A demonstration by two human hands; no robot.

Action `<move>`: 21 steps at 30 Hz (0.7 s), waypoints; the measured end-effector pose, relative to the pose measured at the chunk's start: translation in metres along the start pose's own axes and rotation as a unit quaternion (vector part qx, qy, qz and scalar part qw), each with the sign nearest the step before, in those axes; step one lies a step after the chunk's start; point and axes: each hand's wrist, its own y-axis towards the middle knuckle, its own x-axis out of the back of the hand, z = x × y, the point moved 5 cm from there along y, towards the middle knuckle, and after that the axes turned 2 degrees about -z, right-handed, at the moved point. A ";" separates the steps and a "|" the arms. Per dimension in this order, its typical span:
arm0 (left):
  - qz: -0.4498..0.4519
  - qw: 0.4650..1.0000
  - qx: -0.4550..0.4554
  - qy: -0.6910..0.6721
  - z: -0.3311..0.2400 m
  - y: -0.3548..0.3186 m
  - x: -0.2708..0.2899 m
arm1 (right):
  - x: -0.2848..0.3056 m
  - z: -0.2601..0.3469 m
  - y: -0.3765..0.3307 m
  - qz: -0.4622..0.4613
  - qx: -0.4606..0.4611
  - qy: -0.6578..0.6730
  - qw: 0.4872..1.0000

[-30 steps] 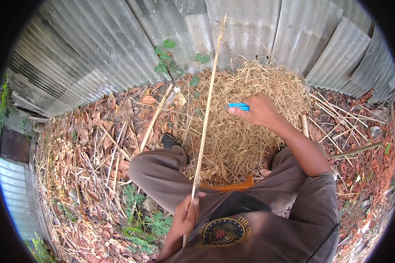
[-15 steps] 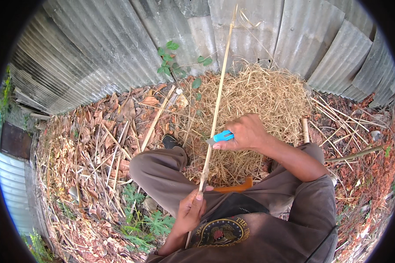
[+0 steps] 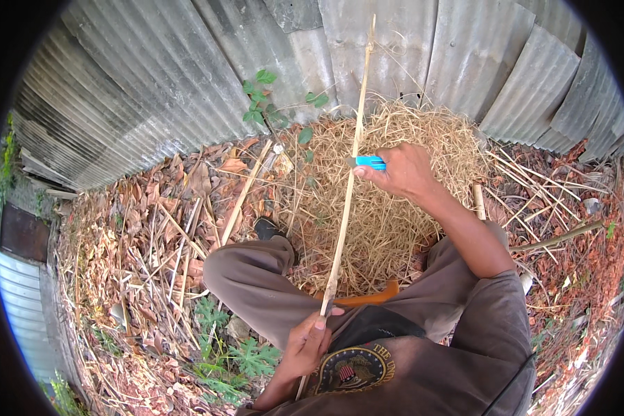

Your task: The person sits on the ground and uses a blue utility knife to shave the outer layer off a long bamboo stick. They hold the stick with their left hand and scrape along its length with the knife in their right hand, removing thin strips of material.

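A long, pale bamboo strip (image 3: 342, 236) slants up from my lap toward the metal fence. My left hand (image 3: 308, 343) is closed around its lower part, close to my belly. Further up the strip, my right hand (image 3: 403, 169) grips a blue utility knife (image 3: 371, 163). The knife's blade lies against the strip's edge. Near the strip's far end is a knot with a thin curled shaving by it. Below the knife hand spreads a heap of straw-like shavings (image 3: 423, 139).
Corrugated metal sheets (image 3: 381, 62) form a fence in front. Dry leaves (image 3: 152, 243) and thin sticks litter the ground on both sides. My bent legs (image 3: 249, 270) frame the heap, with an orange-brown piece (image 3: 367, 298) between them. A small green plant (image 3: 253, 357) grows by my left arm.
My right hand has slid the knife away from me, up along the bamboo strip. My left hand keeps its hold near my belly. The view has shifted slightly.
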 end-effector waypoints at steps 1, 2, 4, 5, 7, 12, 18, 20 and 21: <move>0.000 1.000 -0.002 0.011 0.001 -0.003 0.001 | -0.002 0.007 -0.004 0.012 0.018 0.007 1.000; 0.000 1.000 -0.004 0.022 0.001 -0.006 0.001 | 0.000 -0.001 -0.002 -0.025 0.014 -0.005 1.000; 0.013 0.998 0.004 0.054 0.000 -0.014 -0.002 | 0.008 -0.021 0.008 -0.034 0.014 -0.042 0.998; 0.021 0.997 0.006 0.071 0.000 -0.016 -0.002 | 0.013 -0.027 0.013 -0.041 0.014 -0.061 0.997; 0.017 0.991 -0.011 0.133 0.002 -0.021 0.001 | 0.009 -0.031 0.015 -0.045 0.014 -0.043 0.998; 0.038 0.974 0.063 0.215 0.002 -0.039 0.003 | 0.025 -0.090 0.038 -0.048 -0.167 -0.008 0.985; 0.059 0.959 0.039 0.274 0.007 -0.059 0.002 | 0.036 -0.155 0.036 -0.063 -0.216 -0.057 0.973; 0.033 0.961 0.037 0.272 0.005 -0.058 0.005 | 0.033 -0.148 0.038 -0.059 -0.226 -0.055 0.971; 0.025 0.963 0.028 0.268 0.007 -0.058 0.008 | 0.028 -0.141 0.035 -0.033 -0.213 -0.047 0.975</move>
